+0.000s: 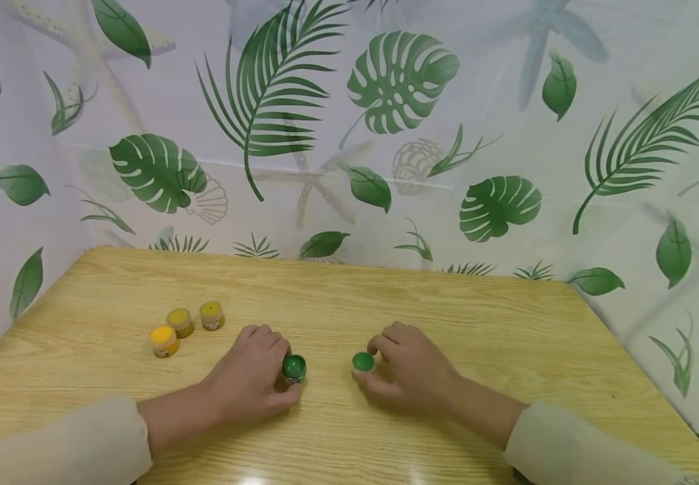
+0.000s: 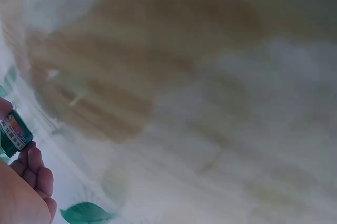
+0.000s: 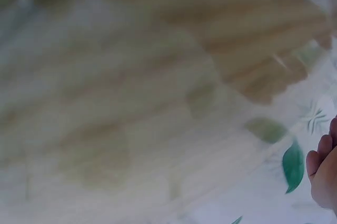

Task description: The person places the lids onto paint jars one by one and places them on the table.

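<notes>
In the head view my left hand grips a small green paint jar between thumb and fingers, low over the table. Its top looks dark and glossy inside a rim. The left wrist view shows the jar's side, with a printed label and barcode. To the right, my right hand pinches a small round green lid between thumb and index finger. A short gap of table separates the two green pieces. In the right wrist view only part of the right hand shows, at the edge, and the lid is hidden.
Three small jars with yellowish tops stand beyond my left hand: a bright yellow jar, a darker jar and another jar. The wooden table ends at a leaf-patterned cloth behind it.
</notes>
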Available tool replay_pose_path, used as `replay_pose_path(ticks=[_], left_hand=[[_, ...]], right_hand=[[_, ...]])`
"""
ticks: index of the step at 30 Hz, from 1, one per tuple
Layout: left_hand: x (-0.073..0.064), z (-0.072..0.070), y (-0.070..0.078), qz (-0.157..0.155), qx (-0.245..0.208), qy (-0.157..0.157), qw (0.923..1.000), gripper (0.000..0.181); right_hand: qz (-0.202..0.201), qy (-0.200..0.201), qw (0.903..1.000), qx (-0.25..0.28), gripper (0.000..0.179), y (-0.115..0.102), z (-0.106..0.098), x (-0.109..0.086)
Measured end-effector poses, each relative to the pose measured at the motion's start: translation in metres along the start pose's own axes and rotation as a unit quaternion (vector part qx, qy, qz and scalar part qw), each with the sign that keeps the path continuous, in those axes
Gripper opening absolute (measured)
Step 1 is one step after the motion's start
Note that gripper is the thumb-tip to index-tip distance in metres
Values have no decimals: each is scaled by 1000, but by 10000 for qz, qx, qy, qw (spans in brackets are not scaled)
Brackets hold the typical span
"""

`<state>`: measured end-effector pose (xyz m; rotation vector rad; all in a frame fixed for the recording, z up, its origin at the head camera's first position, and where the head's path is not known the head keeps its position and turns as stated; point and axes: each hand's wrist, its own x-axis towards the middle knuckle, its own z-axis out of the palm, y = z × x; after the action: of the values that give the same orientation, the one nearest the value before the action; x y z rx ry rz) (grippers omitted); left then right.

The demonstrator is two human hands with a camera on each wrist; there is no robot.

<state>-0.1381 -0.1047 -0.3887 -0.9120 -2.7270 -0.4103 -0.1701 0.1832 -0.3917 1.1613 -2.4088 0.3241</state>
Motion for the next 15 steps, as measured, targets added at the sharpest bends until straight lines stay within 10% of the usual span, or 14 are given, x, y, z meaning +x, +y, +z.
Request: replay_pose_path(ticks=[9,15], left_hand=[[-5,-3,32,-102,-516,-239,9983,22],[-1,-2,41,-58,-425,-170,9989,22]], right_hand=[[-883,171,9957,-226,25,-23,-1,1],[-702,7,9969,-356,25,-26,-1,2]])
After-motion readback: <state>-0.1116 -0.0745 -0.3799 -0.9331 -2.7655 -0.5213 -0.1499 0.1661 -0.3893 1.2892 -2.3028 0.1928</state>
